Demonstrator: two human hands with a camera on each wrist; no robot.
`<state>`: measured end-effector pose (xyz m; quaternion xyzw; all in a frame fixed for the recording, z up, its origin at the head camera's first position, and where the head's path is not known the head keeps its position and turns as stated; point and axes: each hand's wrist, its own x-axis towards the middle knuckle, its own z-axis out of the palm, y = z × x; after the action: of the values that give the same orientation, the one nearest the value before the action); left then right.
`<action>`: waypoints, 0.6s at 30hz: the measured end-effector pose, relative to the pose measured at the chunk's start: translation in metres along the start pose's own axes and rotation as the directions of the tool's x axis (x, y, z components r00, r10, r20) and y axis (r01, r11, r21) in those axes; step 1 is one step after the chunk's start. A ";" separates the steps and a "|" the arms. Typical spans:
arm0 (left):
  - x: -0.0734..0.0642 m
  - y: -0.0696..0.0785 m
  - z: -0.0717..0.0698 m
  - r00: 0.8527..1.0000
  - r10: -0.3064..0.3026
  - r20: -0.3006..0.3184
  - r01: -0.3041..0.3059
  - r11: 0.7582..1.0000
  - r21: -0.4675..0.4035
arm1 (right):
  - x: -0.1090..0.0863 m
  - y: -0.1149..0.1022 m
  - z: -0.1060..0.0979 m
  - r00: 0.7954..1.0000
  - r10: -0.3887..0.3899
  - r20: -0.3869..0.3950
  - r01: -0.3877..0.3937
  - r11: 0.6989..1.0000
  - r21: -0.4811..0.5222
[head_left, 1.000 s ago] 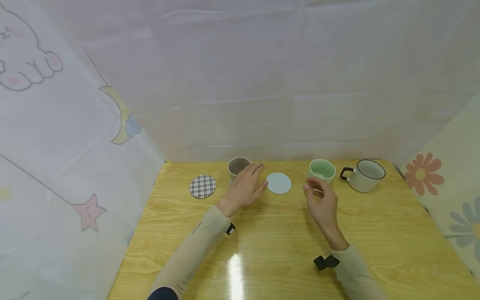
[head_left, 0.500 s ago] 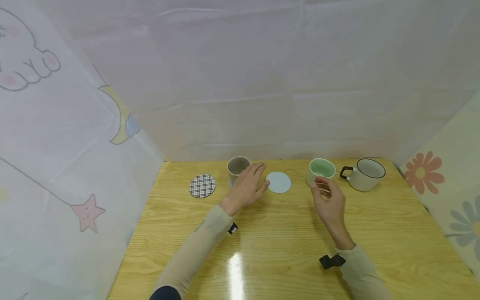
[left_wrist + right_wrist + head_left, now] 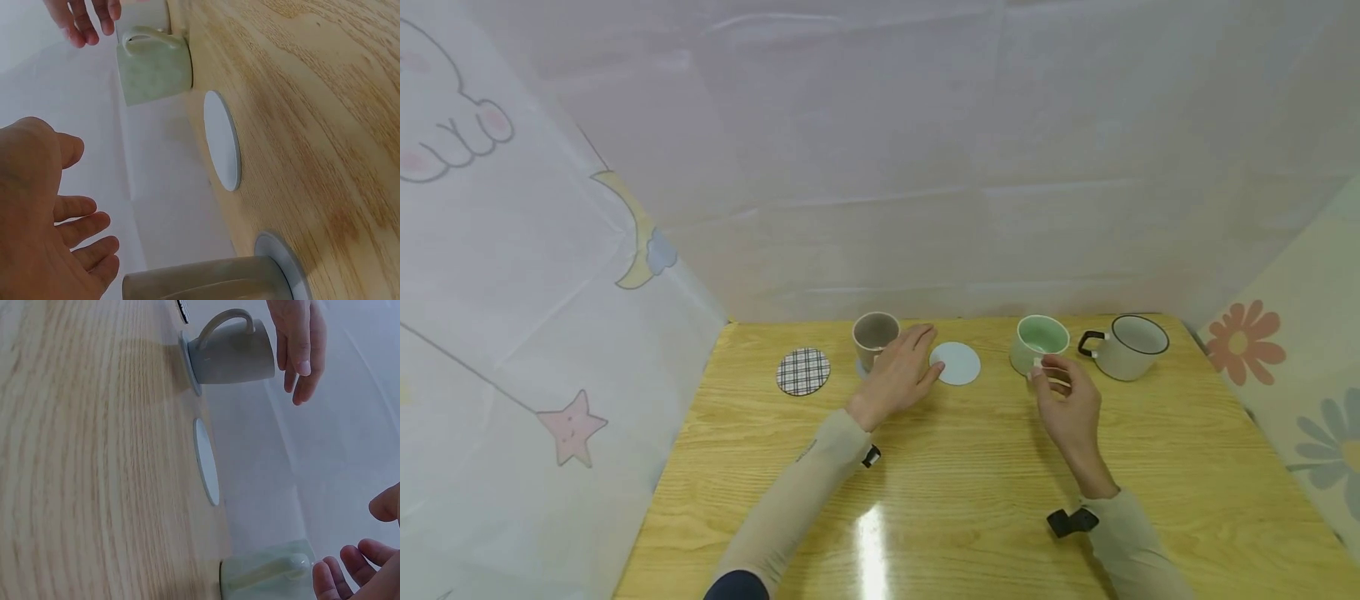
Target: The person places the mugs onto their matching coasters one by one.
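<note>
My left hand (image 3: 898, 375) hovers at the near side of a grey-brown mug (image 3: 867, 337), its fingers relaxed and holding nothing. That mug stands upright on a round grey-blue coaster (image 3: 282, 262). To its right lies a bare pale blue coaster (image 3: 957, 364). A light green mug (image 3: 1025, 354) stands upright on the table with its handle toward me. Close to that handle is my right hand (image 3: 1070, 408), its fingers loosely bent. In the right wrist view, its fingertips (image 3: 322, 578) are near the green mug's handle (image 3: 275, 572) with nothing between them and the thumb.
A round black-and-white plaid coaster (image 3: 803, 372) lies at the left. At the far right stands a white mug (image 3: 1124, 360) with a dark rim and black handle. Patterned cloth (image 3: 880, 167) closes off the back and both sides of the wooden table (image 3: 970, 500).
My right hand has moved to the right, along the front of the green mug to its handle. The left hand has stayed nearly still beside the grey-brown mug. The mugs and coasters have not moved.
</note>
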<state>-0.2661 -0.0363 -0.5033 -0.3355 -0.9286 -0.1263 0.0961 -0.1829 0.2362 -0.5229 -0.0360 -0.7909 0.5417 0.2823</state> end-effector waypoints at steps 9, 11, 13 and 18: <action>0.002 0.000 0.002 1.000 0.005 -0.012 -0.005 1.000 0.015 | 0.002 0.019 -0.001 1.000 -0.012 -0.009 0.012 1.000 -0.017; 0.003 0.000 0.003 1.000 0.007 -0.006 -0.007 1.000 0.013 | 0.002 0.021 -0.001 1.000 -0.008 -0.018 0.007 1.000 -0.022; 0.003 0.001 0.004 1.000 0.006 0.004 -0.006 1.000 0.007 | 0.002 0.024 -0.002 1.000 -0.005 -0.026 0.004 1.000 -0.030; 0.003 0.001 0.007 1.000 0.003 0.016 -0.003 1.000 -0.014 | 0.002 0.026 -0.004 1.000 0.000 -0.020 -0.001 0.999 -0.045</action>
<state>-0.2688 -0.0316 -0.5087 -0.3386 -0.9279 -0.1299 0.0865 -0.1894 0.2510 -0.5438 -0.0480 -0.8001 0.5233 0.2893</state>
